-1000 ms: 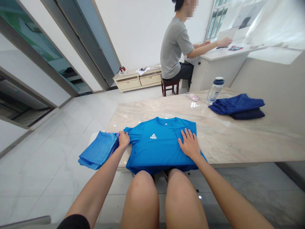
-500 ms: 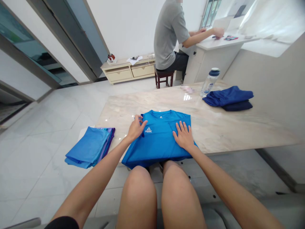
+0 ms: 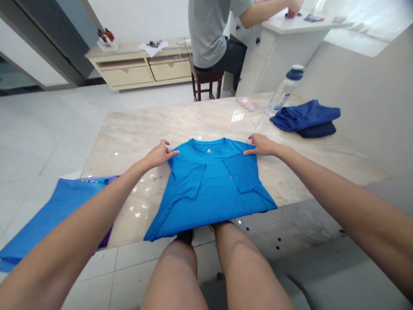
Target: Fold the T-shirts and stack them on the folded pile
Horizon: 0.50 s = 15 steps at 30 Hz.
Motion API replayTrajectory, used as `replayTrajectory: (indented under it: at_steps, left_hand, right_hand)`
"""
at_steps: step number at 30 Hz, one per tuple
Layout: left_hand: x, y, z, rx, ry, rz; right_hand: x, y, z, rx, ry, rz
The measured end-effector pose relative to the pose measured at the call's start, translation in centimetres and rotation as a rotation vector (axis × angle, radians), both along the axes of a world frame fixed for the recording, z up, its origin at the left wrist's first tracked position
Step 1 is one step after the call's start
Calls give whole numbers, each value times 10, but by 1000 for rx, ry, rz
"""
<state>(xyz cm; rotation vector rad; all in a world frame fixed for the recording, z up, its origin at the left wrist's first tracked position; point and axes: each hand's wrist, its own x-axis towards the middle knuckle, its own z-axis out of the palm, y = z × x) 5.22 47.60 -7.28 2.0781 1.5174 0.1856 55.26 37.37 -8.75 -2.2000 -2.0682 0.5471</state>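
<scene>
A bright blue T-shirt (image 3: 209, 189) lies flat on the marble table (image 3: 129, 133), both sleeves folded inward over its front, its lower hem hanging over the near edge above my knees. My left hand (image 3: 158, 155) pinches the shirt's left shoulder. My right hand (image 3: 262, 145) grips the right shoulder near the collar. Both hands sit at the top corners of the shirt.
A pile of folded blue and purple clothes (image 3: 54, 211) lies at the table's near left. Dark blue folded garments (image 3: 306, 118) and a water bottle (image 3: 285, 89) stand at the far right. Beyond the table a person in a grey shirt (image 3: 209, 30) sits on a stool at a white desk.
My left hand folded the left sleeve over the shirt front, hiding the logo. Both hands then moved up to the shoulders. My view has tipped downward and closer.
</scene>
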Motion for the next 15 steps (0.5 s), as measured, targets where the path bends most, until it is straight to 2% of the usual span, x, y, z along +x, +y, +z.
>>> replayTrajectory:
  at_steps: [4, 9, 11, 15]
  left_hand:
    - [6, 18, 6, -97, 144, -177]
    - [10, 7, 18, -112, 203, -302]
    - [7, -3, 27, -100, 208, -285]
    - [-8, -12, 53, 43, 245, -206]
  right_hand:
    - [-6, 20, 20, -260, -10, 87]
    - [-33, 10, 39, -452, -59, 137]
    - [-42, 4, 48, -434, -82, 163]
    - [-53, -2, 73, -246, -182, 243]
